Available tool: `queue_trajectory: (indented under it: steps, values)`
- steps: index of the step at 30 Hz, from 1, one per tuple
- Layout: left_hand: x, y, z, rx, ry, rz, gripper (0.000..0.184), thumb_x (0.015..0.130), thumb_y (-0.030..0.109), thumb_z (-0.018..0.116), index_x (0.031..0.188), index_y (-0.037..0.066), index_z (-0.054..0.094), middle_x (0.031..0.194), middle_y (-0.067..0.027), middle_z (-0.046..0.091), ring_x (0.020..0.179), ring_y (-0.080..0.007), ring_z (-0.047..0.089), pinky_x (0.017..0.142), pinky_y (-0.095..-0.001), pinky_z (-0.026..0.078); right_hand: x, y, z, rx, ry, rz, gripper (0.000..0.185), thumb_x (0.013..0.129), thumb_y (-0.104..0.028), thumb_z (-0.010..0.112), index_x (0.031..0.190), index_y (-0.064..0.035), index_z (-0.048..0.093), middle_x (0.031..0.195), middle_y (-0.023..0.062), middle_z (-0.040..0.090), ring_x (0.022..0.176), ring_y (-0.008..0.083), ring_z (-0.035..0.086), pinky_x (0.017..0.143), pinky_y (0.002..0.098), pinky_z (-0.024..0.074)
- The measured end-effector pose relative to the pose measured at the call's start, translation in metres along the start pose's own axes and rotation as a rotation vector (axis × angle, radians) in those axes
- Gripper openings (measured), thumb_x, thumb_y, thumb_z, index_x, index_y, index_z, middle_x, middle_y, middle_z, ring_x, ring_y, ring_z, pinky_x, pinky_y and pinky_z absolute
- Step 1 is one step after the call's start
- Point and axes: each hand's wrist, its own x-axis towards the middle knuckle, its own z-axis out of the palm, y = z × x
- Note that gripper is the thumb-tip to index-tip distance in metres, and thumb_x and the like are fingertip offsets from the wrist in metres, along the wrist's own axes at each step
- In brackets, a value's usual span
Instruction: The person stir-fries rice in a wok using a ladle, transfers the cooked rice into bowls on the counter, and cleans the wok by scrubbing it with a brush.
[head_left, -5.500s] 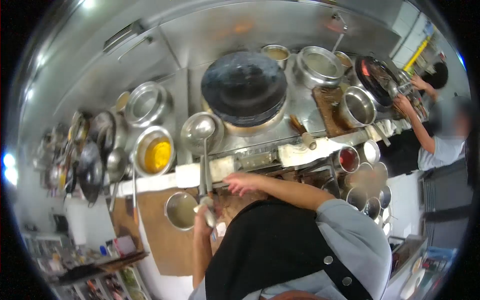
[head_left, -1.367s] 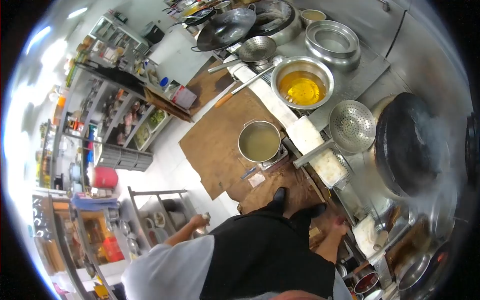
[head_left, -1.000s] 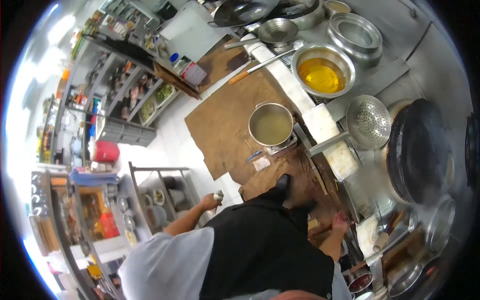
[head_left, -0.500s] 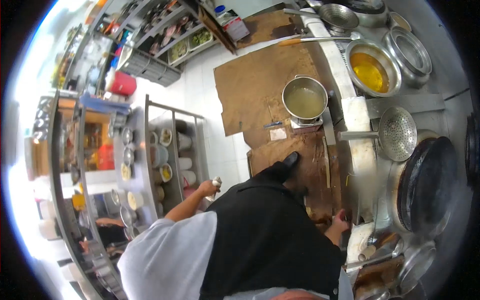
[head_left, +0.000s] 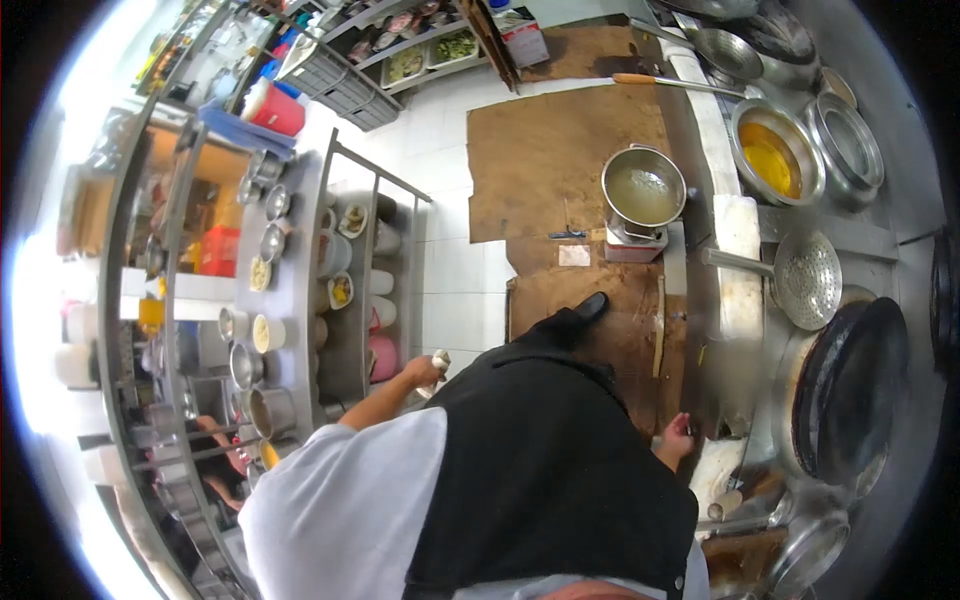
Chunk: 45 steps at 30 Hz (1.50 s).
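At my left side, my left hand [head_left: 423, 373] is closed around a bunched white cloth [head_left: 440, 362], whose ends stick out above and below the fist. My right hand [head_left: 677, 437] hangs low beside the stove edge, its fingers curled in. Whatever lies inside those fingers, if anything, is hidden. Ahead, a metal pot [head_left: 643, 190] of cloudy liquid sits on a small stand above the brown floor covering [head_left: 560, 130]. A perforated skimmer [head_left: 808, 280] rests on the stove side, nearer my right hand than the pot.
Along the right run a bowl of yellow oil [head_left: 770, 155], a large black wok [head_left: 855, 390] and a metal strainer [head_left: 728, 54]. To the left stands a steel table [head_left: 300, 260] with bowls and tubs. Beyond it, part of another person's arm [head_left: 215, 435] shows through a rack.
The view has shifted, so the pot, stove and shelves sit farther right in the picture. My left hand still grips the cloth. My right hand stays low by the stove, fingers curled.
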Motion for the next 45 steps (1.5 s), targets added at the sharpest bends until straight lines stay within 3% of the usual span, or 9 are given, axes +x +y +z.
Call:
queue_trajectory:
  steps: [3,5,21,31,33,35,37,42,45]
  values:
    - [-0.016,0.013,-0.002,-0.059,0.094,0.007,0.046,0.075,0.044,0.082,0.101,0.007,0.076,0.105,-0.0182,0.075,0.099,-0.0356,0.071,0.086,-0.0445,0.055,-0.036,0.014,0.004,-0.092,-0.169,-0.139,0.049,0.106,-0.026,0.036,0.138,0.0101,0.048,0.135,0.0267,0.061,0.130,0.0393,0.058,0.108,0.0571,0.0494]
    - [-0.038,0.034,-0.016,-0.097,0.096,0.018,0.049,0.075,0.045,0.082,0.103,0.006,0.075,0.105,-0.0186,0.075,0.099,-0.0361,0.071,0.087,-0.0444,0.055,0.078,-0.011,-0.068,-1.231,-0.463,-0.626,0.052,0.102,-0.017,0.037,0.145,0.0116,0.040,0.148,0.0283,0.050,0.139,0.0409,0.050,0.115,0.0592,0.0429]
    - [-0.017,-0.013,-0.035,-0.895,0.223,0.080,0.040,0.065,0.021,0.075,0.101,0.004,0.074,0.102,-0.0185,0.074,0.098,-0.0316,0.069,0.086,-0.0415,0.053,-0.092,0.101,0.105,-1.416,-0.410,-0.599,0.039,0.102,-0.024,0.048,0.128,0.0042,0.054,0.120,0.0184,0.058,0.107,0.0305,0.059,0.084,0.0472,0.0466]
    - [-0.122,-0.209,-0.236,-1.477,1.713,-0.283,0.037,0.095,0.020,0.070,0.123,-0.001,0.059,0.116,-0.0207,0.069,0.108,-0.0288,0.067,0.096,-0.0387,0.051,-0.243,0.361,0.246,-2.151,-1.293,-0.215,0.035,0.103,-0.033,0.055,0.117,-0.0011,0.060,0.097,0.0095,0.065,0.084,0.0204,0.064,0.060,0.0358,0.0483]
    - [-0.178,-0.312,-0.274,-1.007,2.038,-0.722,0.035,0.102,0.028,0.061,0.121,-0.002,0.055,0.109,-0.0212,0.065,0.103,-0.0334,0.062,0.093,-0.0432,0.048,-0.265,0.410,0.264,-2.205,-1.405,-0.142,0.035,0.104,-0.035,0.056,0.115,-0.0022,0.062,0.093,0.0077,0.066,0.080,0.0184,0.066,0.055,0.0335,0.0487]
    - [-0.260,-0.392,-0.325,-0.735,2.607,-0.485,0.034,0.104,0.031,0.058,0.116,-0.001,0.059,0.105,-0.0193,0.068,0.097,-0.0331,0.064,0.089,-0.0451,0.049,-0.289,0.454,0.281,-2.235,-1.378,-0.093,0.035,0.104,-0.036,0.058,0.112,-0.0033,0.063,0.088,0.0059,0.067,0.075,0.0164,0.067,0.050,0.0312,0.0490]
    - [-0.327,-0.454,-0.358,-0.723,2.599,-0.828,0.042,0.102,0.040,0.058,0.111,0.000,0.065,0.109,-0.0240,0.071,0.101,-0.0440,0.067,0.087,-0.0509,0.050,-0.343,0.501,0.294,-2.268,-1.279,-0.035,0.031,0.103,-0.033,0.060,0.113,-0.0033,0.062,0.089,0.0054,0.068,0.077,0.0164,0.067,0.050,0.0304,0.0490]
    - [-0.337,-0.616,-0.347,-0.498,1.431,-1.444,0.059,0.098,0.053,0.055,0.119,0.001,0.069,0.119,-0.0264,0.070,0.112,-0.0485,0.064,0.095,-0.0532,0.049,-0.524,0.583,0.302,-2.225,-1.774,0.295,0.024,0.099,-0.020,0.067,0.114,-0.0002,0.065,0.095,0.0081,0.069,0.079,0.0169,0.066,0.067,0.0308,0.0543]
    - [-0.324,-0.594,-0.356,-0.474,1.786,-1.477,0.055,0.097,0.048,0.059,0.122,-0.001,0.069,0.119,-0.0263,0.070,0.113,-0.0487,0.063,0.101,-0.0520,0.047,-0.716,0.589,0.298,-1.855,-2.594,0.767,0.016,0.099,-0.015,0.066,0.098,0.0005,0.069,0.091,0.0102,0.069,0.078,0.0207,0.065,0.073,0.0352,0.0545]
